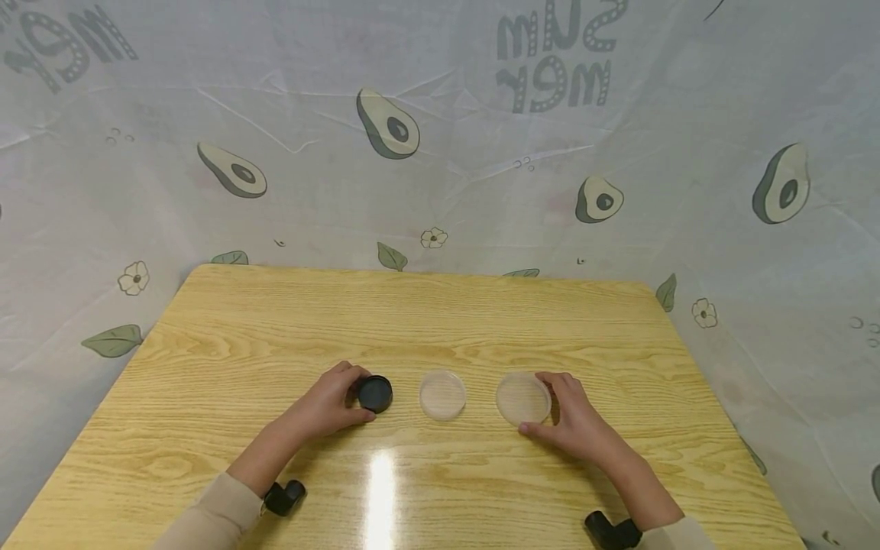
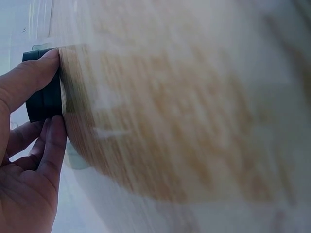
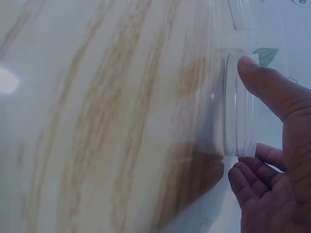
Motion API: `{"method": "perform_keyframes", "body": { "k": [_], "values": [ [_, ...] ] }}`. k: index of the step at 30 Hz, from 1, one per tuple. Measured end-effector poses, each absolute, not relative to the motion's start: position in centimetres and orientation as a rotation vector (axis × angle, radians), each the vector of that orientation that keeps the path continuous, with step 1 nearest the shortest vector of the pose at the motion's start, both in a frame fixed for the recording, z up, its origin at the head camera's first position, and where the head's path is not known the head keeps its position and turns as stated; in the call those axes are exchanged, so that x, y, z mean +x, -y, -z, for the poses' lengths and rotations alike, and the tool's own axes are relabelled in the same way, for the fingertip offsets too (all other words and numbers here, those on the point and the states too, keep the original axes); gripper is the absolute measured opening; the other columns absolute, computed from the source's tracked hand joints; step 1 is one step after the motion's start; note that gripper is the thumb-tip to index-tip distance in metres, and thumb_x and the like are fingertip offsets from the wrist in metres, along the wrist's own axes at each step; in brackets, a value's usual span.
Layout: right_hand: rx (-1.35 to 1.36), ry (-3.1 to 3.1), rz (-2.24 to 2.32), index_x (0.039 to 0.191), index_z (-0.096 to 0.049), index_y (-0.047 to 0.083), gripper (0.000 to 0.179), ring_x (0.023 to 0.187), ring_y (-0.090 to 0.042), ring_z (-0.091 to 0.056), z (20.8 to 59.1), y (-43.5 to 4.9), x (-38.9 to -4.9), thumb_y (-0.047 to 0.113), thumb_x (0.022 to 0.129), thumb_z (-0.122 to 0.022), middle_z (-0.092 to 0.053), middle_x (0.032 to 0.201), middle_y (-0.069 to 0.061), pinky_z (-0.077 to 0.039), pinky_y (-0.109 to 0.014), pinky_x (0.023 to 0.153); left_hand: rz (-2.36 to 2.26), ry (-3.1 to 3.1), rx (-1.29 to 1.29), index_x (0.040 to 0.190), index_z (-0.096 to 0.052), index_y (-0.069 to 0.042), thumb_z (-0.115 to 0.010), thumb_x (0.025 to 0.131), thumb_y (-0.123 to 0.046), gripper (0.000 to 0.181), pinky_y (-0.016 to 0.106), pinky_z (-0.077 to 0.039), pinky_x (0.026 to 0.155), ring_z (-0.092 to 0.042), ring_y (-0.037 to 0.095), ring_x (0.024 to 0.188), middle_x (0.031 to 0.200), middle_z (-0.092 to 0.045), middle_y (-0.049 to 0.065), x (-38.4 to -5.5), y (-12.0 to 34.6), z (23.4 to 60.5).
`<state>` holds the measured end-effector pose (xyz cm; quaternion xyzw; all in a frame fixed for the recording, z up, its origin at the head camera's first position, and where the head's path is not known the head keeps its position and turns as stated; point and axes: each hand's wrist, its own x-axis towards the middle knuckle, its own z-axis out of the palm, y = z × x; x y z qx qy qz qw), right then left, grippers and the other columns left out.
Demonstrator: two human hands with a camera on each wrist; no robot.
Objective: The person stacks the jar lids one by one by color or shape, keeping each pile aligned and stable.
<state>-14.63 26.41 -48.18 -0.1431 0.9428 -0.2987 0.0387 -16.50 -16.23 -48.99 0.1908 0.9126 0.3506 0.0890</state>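
Observation:
My left hand grips a small black round container between thumb and fingers. In the left wrist view the container shows a seam around its side and rests against the wooden surface. To the right, my right hand holds the larger clear petri dish, thumb on its near side and fingers on its far side. The right wrist view shows this clear dish edge-on, with a stepped wall. A smaller clear round dish lies between the hands, touched by neither.
The wood-grain table carries the three round items in a row. A pale curtain with avocado prints hangs behind and beside it. Black wrist devices sit at the left wrist and the right wrist. Light glares on the near tabletop.

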Motion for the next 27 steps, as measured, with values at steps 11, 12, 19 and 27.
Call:
{"method": "perform_keyframes", "body": {
  "k": [11, 12, 19, 27],
  "values": [
    [-0.476, -2.922, 0.882, 0.149, -0.044, -0.007, 0.097, 0.127, -0.044, -0.05, 48.12, -26.65, -14.5, 0.037, 0.078, -0.094, -0.055, 0.135, -0.026, -0.052, -0.065, 0.098, -1.023, -2.715, 0.567, 0.128, -0.065, 0.001, -0.09, 0.084, -0.021, 0.055, 0.038, -0.055, 0.089, -0.062, 0.019, 0.102, 0.114, -0.062, 0.011, -16.58, 16.07, 48.96],
    [-0.478, -2.925, 0.879, 0.15, -0.043, -0.007, 0.098, 0.128, -0.044, -0.049, 48.12, -26.65, -14.47, 0.038, 0.078, -0.094, -0.055, 0.136, -0.026, -0.052, -0.065, 0.098, -1.023, -2.715, 0.565, 0.128, -0.065, 0.001, -0.09, 0.084, -0.02, 0.055, 0.038, -0.055, 0.09, -0.062, 0.02, 0.102, 0.115, -0.062, 0.011, -16.6, 16.03, 48.95],
    [-0.427, -2.917, 0.889, 0.156, -0.037, -0.003, 0.104, 0.134, -0.045, -0.043, 48.18, -26.79, -14.29, 0.043, 0.08, -0.091, -0.049, 0.145, -0.028, -0.048, -0.069, 0.101, -1.054, -2.711, 0.557, 0.126, -0.066, 0.0, -0.091, 0.082, -0.018, 0.053, 0.038, -0.055, 0.089, -0.062, 0.02, 0.1, 0.112, -0.061, 0.011, -16.66, 15.79, 49.09],
    [-0.376, -2.911, 0.934, 0.161, -0.03, 0.001, 0.1, 0.139, -0.047, -0.036, 47.53, -26.99, -13.93, 0.043, 0.088, -0.084, -0.04, 0.152, -0.028, -0.044, -0.072, 0.102, -1.05, -2.713, 0.55, 0.129, -0.064, 0.001, -0.09, 0.083, -0.019, 0.056, 0.04, -0.054, 0.09, -0.06, 0.019, 0.102, 0.113, -0.061, 0.011, -16.54, 15.96, 49.33]
  ]
}}
